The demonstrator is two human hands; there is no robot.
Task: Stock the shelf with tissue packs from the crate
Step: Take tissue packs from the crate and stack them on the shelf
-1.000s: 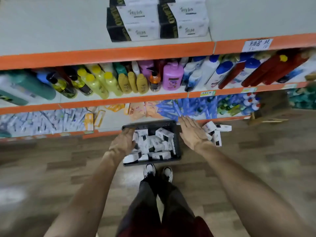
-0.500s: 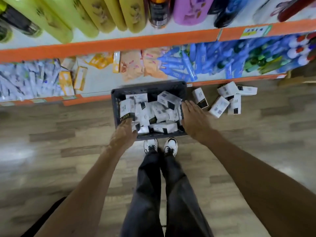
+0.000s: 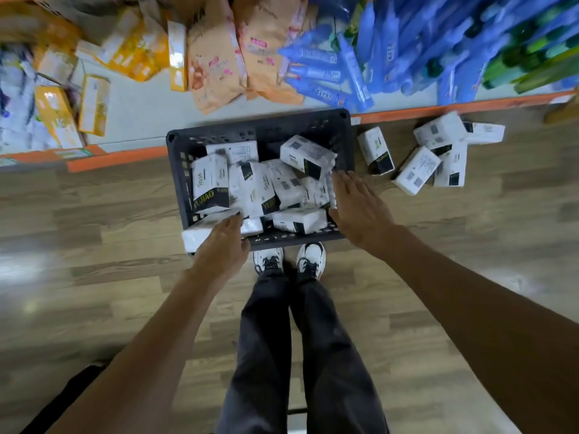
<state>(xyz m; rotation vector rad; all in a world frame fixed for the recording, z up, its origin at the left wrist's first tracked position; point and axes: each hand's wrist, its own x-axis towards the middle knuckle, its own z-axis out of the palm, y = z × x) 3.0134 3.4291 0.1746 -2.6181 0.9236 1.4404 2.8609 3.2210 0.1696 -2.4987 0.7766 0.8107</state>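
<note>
- Crate (image 3: pixel 260 128), dark and full of holes, sits on the wood floor (image 3: pixel 94 245), right against the low shelf (image 3: pixel 141 114) with the orange edge.
- White tissue packs (image 3: pixel 282 186) lie in a jumble inside it.
- The left hand (image 3: pixel 219 249) grips one pack (image 3: pixel 195 236) at the near left corner, over the crate's rim.
- The right hand (image 3: pixel 357 211) is flat, fingers straight and close together, over the crate's right wall. I cannot tell if it touches.
- Loose packs (image 3: pixel 419 170) lie on the floor just right of the crate.
- Two white shoes (image 3: pixel 310 256) stand just behind it.
</note>
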